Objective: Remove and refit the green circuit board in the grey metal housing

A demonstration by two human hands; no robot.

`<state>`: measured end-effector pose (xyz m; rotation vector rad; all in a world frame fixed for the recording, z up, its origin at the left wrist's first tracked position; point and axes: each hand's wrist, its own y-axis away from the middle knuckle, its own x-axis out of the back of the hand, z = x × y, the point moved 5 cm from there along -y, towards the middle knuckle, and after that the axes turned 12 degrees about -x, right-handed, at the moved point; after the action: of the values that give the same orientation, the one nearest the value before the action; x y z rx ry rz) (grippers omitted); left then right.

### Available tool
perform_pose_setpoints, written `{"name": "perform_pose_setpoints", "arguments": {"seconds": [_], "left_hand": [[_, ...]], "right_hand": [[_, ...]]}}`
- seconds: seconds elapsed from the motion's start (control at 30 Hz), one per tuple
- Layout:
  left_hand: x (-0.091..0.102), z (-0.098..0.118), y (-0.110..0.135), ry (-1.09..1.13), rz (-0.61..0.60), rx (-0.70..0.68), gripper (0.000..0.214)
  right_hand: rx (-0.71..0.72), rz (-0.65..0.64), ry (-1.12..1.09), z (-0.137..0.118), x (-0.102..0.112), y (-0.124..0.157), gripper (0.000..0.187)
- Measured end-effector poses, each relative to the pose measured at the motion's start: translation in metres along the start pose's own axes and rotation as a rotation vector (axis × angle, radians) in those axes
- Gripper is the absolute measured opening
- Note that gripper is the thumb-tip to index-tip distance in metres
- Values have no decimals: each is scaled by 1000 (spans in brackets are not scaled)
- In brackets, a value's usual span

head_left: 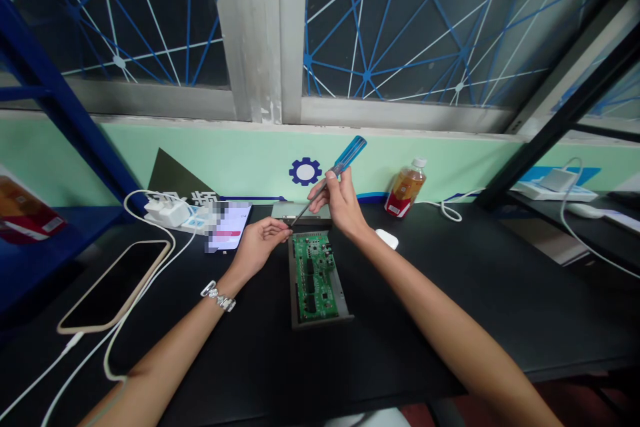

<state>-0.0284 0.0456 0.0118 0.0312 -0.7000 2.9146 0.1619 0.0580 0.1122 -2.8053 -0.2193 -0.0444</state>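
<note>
A screwdriver with a clear blue handle and a long dark shaft is gripped by my right hand, its tip slanting down to the left. At that tip, the fingers of my left hand are pinched together; whatever they hold is too small to make out. Just below lies a green circuit board in a shallow grey metal tray. Behind it is a flat grey metal piece, partly covered by my right hand and the shaft.
A lit phone lies left of my left hand, near a power strip with white plugs. A second phone and white cables are further left. A drink bottle and a white case stand right.
</note>
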Motion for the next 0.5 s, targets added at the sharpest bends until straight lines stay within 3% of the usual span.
{"name": "perform_pose_setpoints", "arguments": {"seconds": [0.23,0.5], "left_hand": [[-1,-2,2,13,3,-28,22],[-13,1,6,26,-14,-27,24]], "right_hand": [[18,-12,1,-3,0,-1,35],[7,-131,40,-15,1,0,33]]}}
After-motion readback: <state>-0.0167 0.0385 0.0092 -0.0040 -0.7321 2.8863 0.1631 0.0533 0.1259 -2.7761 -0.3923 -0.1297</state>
